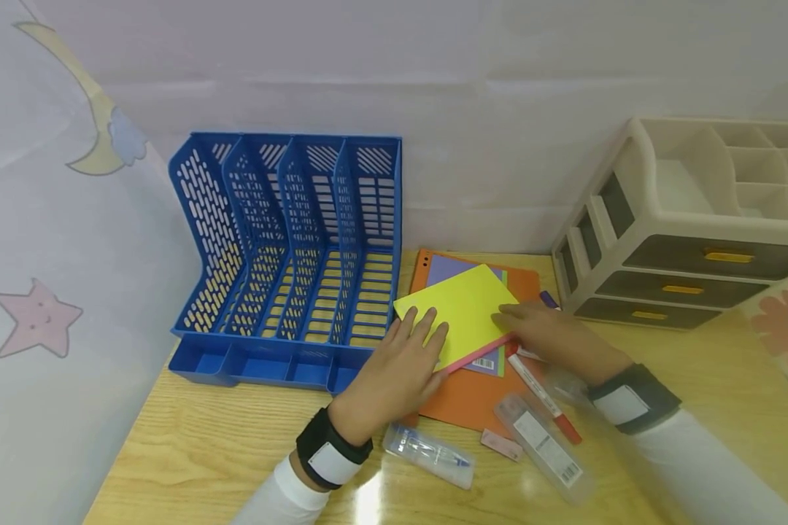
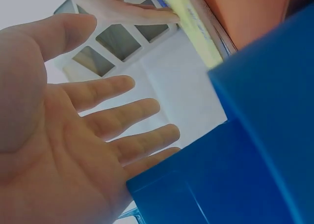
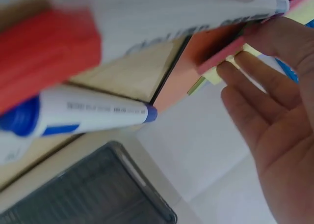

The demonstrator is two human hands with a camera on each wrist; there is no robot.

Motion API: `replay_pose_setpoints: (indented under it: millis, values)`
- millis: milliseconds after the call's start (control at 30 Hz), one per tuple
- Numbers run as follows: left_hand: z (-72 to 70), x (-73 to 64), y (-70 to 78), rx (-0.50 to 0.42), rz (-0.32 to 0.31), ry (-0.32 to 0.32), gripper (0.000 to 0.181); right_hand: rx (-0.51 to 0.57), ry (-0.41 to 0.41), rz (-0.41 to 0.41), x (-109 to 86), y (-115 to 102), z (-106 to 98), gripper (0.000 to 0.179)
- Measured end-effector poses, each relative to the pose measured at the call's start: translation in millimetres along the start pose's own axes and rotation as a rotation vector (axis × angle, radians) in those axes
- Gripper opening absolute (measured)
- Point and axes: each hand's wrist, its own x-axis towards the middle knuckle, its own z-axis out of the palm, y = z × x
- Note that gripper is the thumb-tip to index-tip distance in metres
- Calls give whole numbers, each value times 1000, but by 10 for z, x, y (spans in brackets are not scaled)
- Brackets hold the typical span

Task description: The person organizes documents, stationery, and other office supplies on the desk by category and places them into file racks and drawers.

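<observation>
A yellow notebook [image 1: 466,306] with a pink lower edge lies slanted over a purple booklet [image 1: 489,362] and a larger orange folder [image 1: 460,405]. With fingers spread, my left hand [image 1: 394,364] touches the notebook's left end; the left wrist view shows its palm and straight fingers [image 2: 140,143]. At the right end, my right hand [image 1: 554,337] pinches the notebook, and the right wrist view has its pink edge [image 3: 221,56] between thumb and fingers. A red-capped marker [image 1: 541,391] lies just below the right hand. Beside that hand shows the end of a blue-capped marker [image 1: 549,300].
A blue slotted file rack [image 1: 279,340] stands close on the left, its front trays beside my left forearm. The beige drawer organizer [image 1: 738,226] is at the right. Nearer me are a clear pen package [image 1: 430,453], a pink eraser [image 1: 501,444] and a clear labelled case [image 1: 543,446].
</observation>
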Motion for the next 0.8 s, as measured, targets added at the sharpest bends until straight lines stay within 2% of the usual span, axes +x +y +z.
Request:
replay_pose_setpoints:
  millis: [67,200,333,433,667,800]
  values:
    - [4,4,-4,-2,-3,-2,60,3,19,-15,-3,15,8,54]
    - [10,14,0,-2,1,-5,60,-44,119,-68,-18,63,8,51]
    - [20,35,23,-10,7,-20,62,-84,240,-97,-35,93,-52,59]
    - [35,65,51,-14,15,-19,63,-75,314,-108,-45,89,-132,66]
    - [44,232,144,-32,27,33,64,-64,429,-104,-100,9,-366,61]
    - [-15,336,175,-63,6,36,64,-94,544,-148,-58,-81,-515,54]
